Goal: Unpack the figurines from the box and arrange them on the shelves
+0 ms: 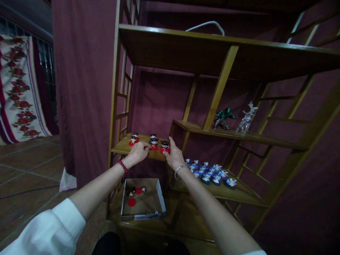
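Several small black-haired figurines on red round bases stand on the left wooden shelf (122,146). My left hand (138,153) has its fingers curled together at the front, between the left figurine (133,140) and the middle figurine (154,143). Whatever its fingertips may pinch is hidden. Beside the right-hand figurine (164,146) is my right hand (174,156), index finger stretched upward and thumb close to the red base. Whether the thumb touches that base is hard to tell.
Below is an open cardboard box (145,214) with a few figurines and red discs inside. Blue-and-white figurines (207,177) crowd the lower right shelf. A green ornament (225,117) and a clear ornament (247,118) stand above them. A white cable (207,24) lies on the upper shelf.
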Tool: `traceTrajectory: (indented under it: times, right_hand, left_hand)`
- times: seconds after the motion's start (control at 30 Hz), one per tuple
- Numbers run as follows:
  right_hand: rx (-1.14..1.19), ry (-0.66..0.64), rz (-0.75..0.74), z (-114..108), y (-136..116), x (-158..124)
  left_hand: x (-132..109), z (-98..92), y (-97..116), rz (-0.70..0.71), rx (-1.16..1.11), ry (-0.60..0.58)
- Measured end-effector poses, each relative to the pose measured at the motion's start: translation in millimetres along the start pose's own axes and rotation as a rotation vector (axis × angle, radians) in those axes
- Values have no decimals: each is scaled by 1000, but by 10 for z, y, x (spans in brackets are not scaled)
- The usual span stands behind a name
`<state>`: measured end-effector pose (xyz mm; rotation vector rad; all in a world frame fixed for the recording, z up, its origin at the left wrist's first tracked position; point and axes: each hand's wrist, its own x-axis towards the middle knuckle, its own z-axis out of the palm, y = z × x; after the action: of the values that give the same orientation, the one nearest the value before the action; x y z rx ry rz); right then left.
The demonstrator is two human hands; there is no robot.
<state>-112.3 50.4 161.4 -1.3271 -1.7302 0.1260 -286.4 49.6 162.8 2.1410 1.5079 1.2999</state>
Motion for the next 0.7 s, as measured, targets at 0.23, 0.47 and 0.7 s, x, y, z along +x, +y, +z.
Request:
traceTrajectory:
  times: [0.23, 0.47, 0.7]
  right_hand:
    - [-209, -41, 77, 24, -61, 80]
    - [-342, -91, 148, 39, -105, 184]
    - [-361, -132, 154, 69, -82, 278]
  left_hand:
    - [-6, 1, 72, 8, 182, -82]
    - [-1, 1, 72, 25, 280, -122]
    - [18, 3, 50, 64, 294, -150]
